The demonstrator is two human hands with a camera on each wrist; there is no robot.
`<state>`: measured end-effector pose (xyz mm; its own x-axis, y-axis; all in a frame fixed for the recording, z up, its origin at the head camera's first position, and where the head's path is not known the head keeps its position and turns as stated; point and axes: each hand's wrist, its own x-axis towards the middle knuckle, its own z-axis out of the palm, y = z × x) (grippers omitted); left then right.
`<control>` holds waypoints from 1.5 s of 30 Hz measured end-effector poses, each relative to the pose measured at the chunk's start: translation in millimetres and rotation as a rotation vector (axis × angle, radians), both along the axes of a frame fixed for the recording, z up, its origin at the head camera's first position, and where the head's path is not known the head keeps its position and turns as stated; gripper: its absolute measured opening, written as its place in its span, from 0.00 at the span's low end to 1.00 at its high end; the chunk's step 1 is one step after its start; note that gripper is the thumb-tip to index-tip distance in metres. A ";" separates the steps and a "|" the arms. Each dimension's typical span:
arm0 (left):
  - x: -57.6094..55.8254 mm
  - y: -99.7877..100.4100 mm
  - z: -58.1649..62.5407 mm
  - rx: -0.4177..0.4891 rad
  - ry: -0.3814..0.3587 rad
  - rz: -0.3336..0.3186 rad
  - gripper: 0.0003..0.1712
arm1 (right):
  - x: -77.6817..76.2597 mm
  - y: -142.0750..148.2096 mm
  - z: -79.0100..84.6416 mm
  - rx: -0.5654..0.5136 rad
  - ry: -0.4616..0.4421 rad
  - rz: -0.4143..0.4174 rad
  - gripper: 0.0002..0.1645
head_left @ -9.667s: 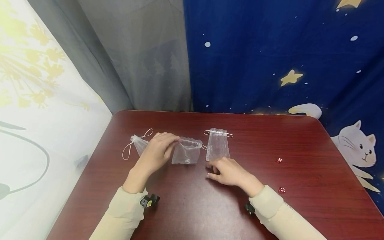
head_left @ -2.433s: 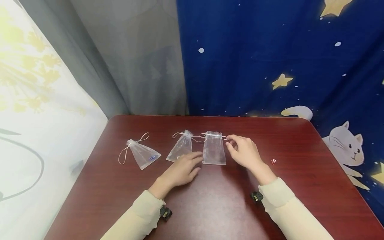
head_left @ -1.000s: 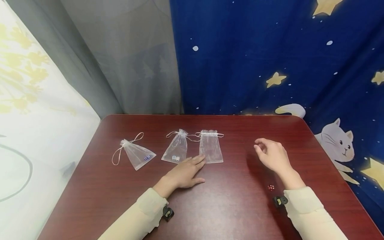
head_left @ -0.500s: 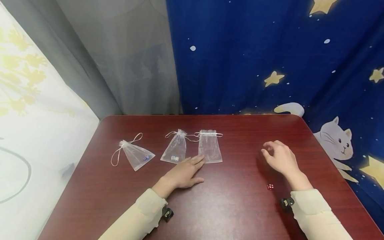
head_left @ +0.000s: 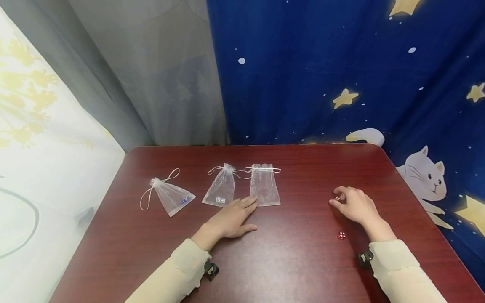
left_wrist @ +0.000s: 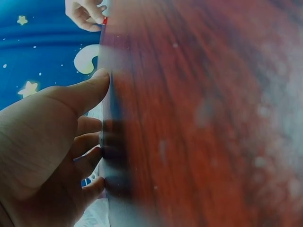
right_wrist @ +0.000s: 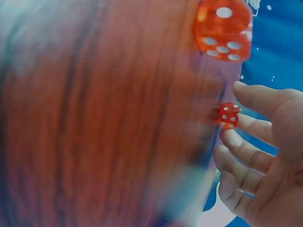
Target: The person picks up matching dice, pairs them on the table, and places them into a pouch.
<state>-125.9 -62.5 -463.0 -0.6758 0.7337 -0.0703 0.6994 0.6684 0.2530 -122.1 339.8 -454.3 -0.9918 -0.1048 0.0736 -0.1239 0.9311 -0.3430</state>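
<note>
In the head view my left hand (head_left: 233, 219) lies flat on the table, fingertips on the lower left corner of a flat sheer drawstring pouch (head_left: 265, 185). Its straight fingers also show in the left wrist view. Far to the right, my right hand (head_left: 356, 205) hovers around a red die (right_wrist: 229, 115) standing on the table. The right wrist view shows a gap between thumb tip and die, with the index finger behind it. Nearer the body sits a second red die (head_left: 341, 235), large in the right wrist view.
A cinched sheer pouch (head_left: 223, 185) with two white dice lies left of the flat one. Farther left is another cinched pouch (head_left: 168, 195) holding blue dice. The dark red table (head_left: 295, 261) ends at a blue star curtain (head_left: 288, 84).
My right hand has left the flat pouch's cord and moved right to the farther die. Earlier the middle pouch stood loose-mouthed at my left hand; now it is cinched. My left hand lately stays still.
</note>
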 end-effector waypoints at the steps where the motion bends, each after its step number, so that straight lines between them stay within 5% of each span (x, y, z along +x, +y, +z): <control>1: -0.1 0.0 -0.1 0.000 -0.001 -0.001 0.43 | 0.3 0.2 -0.7 0.000 -0.008 0.002 0.22; 18: -1.3 -0.6 0.3 0.005 -0.003 -0.015 0.42 | -0.3 3.7 -3.9 -0.011 0.009 0.016 0.07; 45: -0.5 -0.1 4.6 0.024 -0.011 -0.017 0.41 | -4.9 -25.3 26.7 -0.020 0.167 0.084 0.07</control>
<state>-126.3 -62.6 -458.4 -0.6623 0.7468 -0.0599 0.7080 0.6500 0.2760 -127.0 314.5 -427.6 -0.9535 -0.1834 0.2390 -0.2574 0.9082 -0.3300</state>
